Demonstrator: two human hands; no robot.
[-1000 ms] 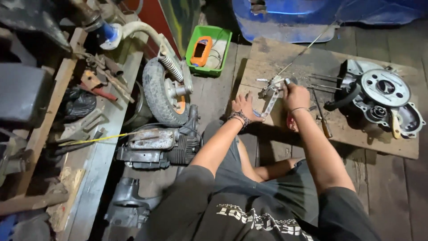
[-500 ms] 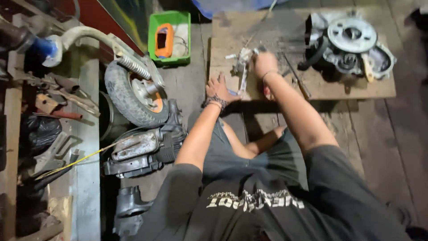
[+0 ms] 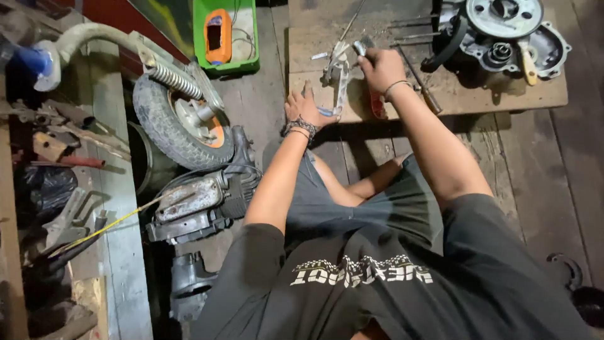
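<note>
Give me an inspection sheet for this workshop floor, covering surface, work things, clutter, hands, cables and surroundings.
Surface: wooden board on a plank floor, scuffed.
Job's things: silver metal bracket part standing on the board.
Clutter: engine casing at the board's far right; red-handled tool and long screwdriver lying by the hands.
Grippers: left hand flat on the board's edge beside the part; right hand closed on the part's top, fingers curled.
Cables: yellow wire across the left bench; thin leads in the green tray with an orange meter.
Surroundings: small wheel with a spring shock, engine block, hand tools on the left bench.
</note>
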